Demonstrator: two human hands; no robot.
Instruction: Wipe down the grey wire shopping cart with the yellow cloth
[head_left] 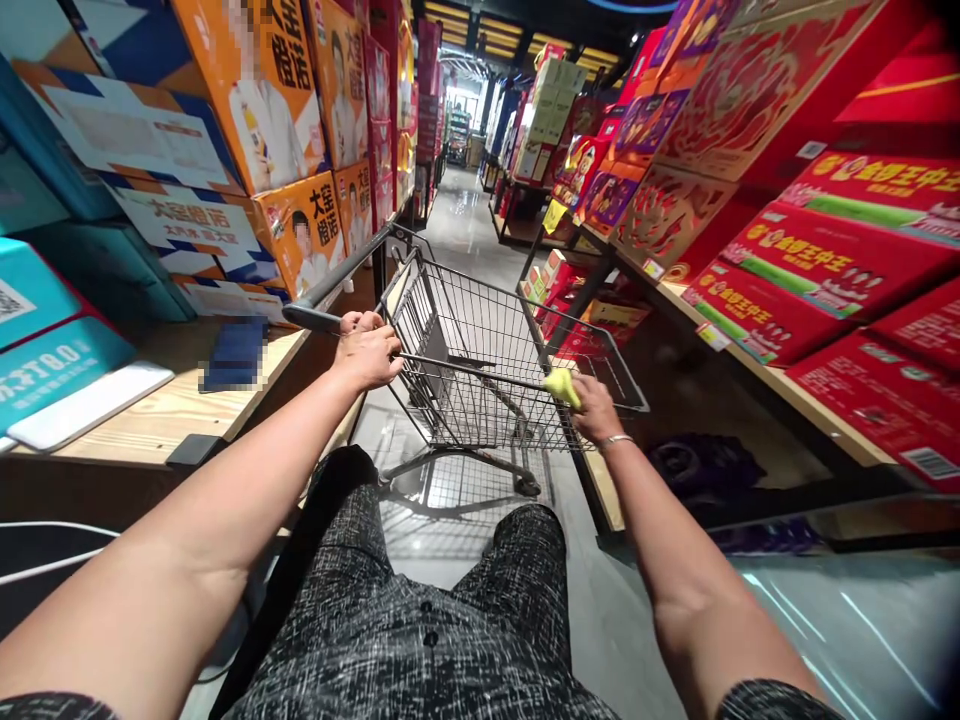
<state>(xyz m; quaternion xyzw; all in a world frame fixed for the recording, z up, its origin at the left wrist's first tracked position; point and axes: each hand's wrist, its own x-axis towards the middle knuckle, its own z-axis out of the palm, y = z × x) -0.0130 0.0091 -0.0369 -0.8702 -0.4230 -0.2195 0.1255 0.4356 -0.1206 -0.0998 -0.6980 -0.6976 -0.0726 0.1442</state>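
Observation:
A metal wire shopping cart (480,320) stands in the aisle in front of my legs, turned sideways with its grey handle bar (330,285) at the left. My left hand (367,350) is closed on the cart at the near corner, where the handle end meets the basket's top rim. My right hand (596,410) is closed on a crumpled yellow cloth (562,386), which lies against the near top rim toward the right end. The cart's basket holds nothing that I can make out. Part of the cloth is hidden inside my right fingers.
Orange drink cartons (300,235) are stacked on the left wooden shelf (150,410), near a dark blue box (235,353) and a white flat object (91,405). Red gift boxes (840,240) fill the right shelf. Its wooden edge (795,395) runs close to my right arm. The tiled aisle (469,215) continues ahead.

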